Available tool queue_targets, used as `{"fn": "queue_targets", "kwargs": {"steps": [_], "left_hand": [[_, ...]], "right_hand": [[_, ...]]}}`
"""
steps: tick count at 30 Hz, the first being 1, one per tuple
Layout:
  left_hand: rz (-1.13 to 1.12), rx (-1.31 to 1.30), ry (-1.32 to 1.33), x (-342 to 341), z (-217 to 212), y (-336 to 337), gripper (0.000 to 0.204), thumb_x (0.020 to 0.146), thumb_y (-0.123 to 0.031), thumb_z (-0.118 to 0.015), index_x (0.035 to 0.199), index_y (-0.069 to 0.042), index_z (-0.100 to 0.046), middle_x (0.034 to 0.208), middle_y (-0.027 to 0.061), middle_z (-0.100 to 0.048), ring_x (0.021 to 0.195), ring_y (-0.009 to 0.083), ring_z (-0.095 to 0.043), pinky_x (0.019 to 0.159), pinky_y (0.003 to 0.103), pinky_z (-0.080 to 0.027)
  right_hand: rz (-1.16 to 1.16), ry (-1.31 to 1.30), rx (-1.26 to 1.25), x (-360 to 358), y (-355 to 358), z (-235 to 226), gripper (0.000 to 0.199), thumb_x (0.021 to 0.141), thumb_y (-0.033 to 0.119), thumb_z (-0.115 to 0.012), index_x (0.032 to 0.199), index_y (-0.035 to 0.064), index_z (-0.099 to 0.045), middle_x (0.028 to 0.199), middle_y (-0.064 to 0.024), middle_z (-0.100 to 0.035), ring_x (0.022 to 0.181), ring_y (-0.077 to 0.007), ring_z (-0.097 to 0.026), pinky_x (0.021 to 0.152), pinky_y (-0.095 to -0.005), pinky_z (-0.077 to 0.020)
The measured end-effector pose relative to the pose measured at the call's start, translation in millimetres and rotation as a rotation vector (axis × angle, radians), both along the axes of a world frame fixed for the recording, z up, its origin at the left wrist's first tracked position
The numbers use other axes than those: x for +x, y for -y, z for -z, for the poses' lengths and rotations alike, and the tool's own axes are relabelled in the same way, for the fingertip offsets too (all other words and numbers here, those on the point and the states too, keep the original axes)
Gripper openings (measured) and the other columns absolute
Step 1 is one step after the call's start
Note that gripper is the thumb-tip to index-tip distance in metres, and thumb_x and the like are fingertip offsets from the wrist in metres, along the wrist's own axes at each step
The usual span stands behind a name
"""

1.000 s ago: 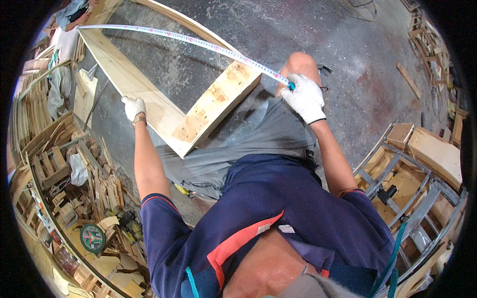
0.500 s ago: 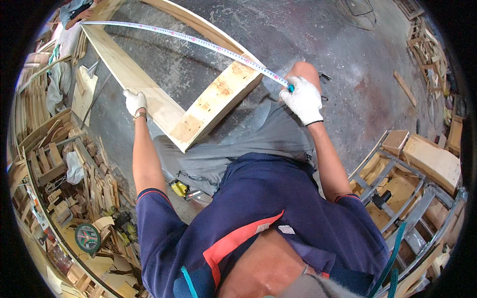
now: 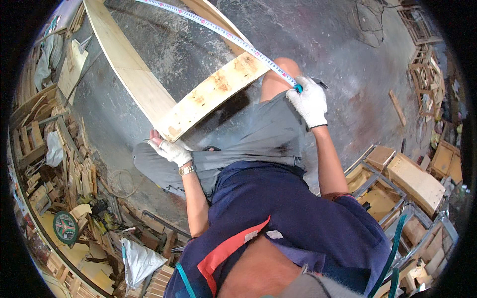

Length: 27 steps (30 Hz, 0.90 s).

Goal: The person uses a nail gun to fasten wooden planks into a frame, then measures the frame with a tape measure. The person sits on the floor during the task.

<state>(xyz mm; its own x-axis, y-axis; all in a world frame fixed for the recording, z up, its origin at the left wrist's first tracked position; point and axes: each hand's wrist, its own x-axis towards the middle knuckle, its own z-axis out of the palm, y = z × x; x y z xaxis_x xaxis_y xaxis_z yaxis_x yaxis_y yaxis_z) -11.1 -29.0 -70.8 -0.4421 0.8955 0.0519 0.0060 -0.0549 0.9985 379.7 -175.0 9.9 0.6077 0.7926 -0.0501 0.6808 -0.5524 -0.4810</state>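
In my gloved right hand [image 3: 309, 103] is a tape measure [image 3: 298, 88]; only a bit of its teal body shows between the fingers. Its white blade [image 3: 226, 34] runs up and left across a wooden frame [image 3: 211, 89], passing over the frame's right corner. My left hand [image 3: 172, 151], in a white glove with bare fingertips, is beside the frame's near corner. Its fingers are stretched out and appear to touch the wood there; it holds nothing that I can make out. The blade's far end lies outside the picture.
Wood offcuts [image 3: 79, 174] are heaped at the left, with a green round disc [image 3: 65, 227] among them. A white plastic bag [image 3: 139, 260] lies at lower left. At right stand a metal rack [image 3: 385, 184] and wooden boxes [image 3: 416, 180]. A loose stick [image 3: 397, 108] lies on the floor.
My left hand has let go of the left board and moved down to the near corner. The frame has shifted up and left in view. The person at the far end is out of view.
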Motion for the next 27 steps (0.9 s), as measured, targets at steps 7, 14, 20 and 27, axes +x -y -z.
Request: {"fn": "queue_targets", "kwargs": {"steps": [7, 14, 20, 27], "left_hand": [[-0.171, 0.079, 0.104, 12.2, 20.0, -16.0, 0.059, 0.107, -0.053, -0.037, 0.128, 0.0, -0.054, 0.122, 0.018, -0.059, 0.115, 0.0287, -0.058, 0.1, 0.046, -0.05], [-0.192, 0.091, 0.109, 23.0, 16.3, -29.6, 0.059, 0.106, -0.057, -0.038, 0.122, -0.002, -0.052, 0.114, 0.0146, -0.059, 0.111, 0.0253, -0.055, 0.101, 0.044, -0.047], [-0.182, 0.136, 0.151, 22.2, 18.9, -25.9, 0.06, 0.104, -0.058, -0.041, 0.124, -0.002, -0.05, 0.113, 0.0149, -0.058, 0.11, 0.0259, -0.055, 0.098, 0.044, -0.047], [-0.174, 0.179, 0.069, 22.8, 24.0, -42.8, 0.057, 0.107, -0.055, -0.036, 0.119, -0.001, -0.05, 0.114, 0.0139, -0.058, 0.109, 0.0242, -0.056, 0.1, 0.043, -0.047]], "right_hand": [[-0.008, 0.062, -0.053, -2.2, -4.2, -10.0, 0.038, 0.074, 0.03, -0.069, 0.103, 0.0063, -0.071, 0.099, -0.0176, -0.068, 0.093, -0.0381, -0.066, 0.081, -0.0454, -0.0527], [0.004, 0.088, -0.007, -8.6, -8.3, -7.4, 0.037, 0.073, 0.027, -0.069, 0.102, 0.0051, -0.071, 0.097, -0.0178, -0.067, 0.092, -0.038, -0.066, 0.081, -0.0449, -0.0527], [0.023, 0.058, -0.018, -11.3, -12.4, -12.4, 0.042, 0.074, 0.03, -0.07, 0.106, 0.0046, -0.071, 0.105, -0.0176, -0.069, 0.096, -0.0386, -0.066, 0.084, -0.0457, -0.0532], [0.0, 0.088, -0.04, -0.6, -19.4, -10.0, 0.044, 0.074, 0.031, -0.071, 0.11, 0.0054, -0.072, 0.105, -0.0181, -0.069, 0.097, -0.0392, -0.066, 0.084, -0.0469, -0.0536]]}}
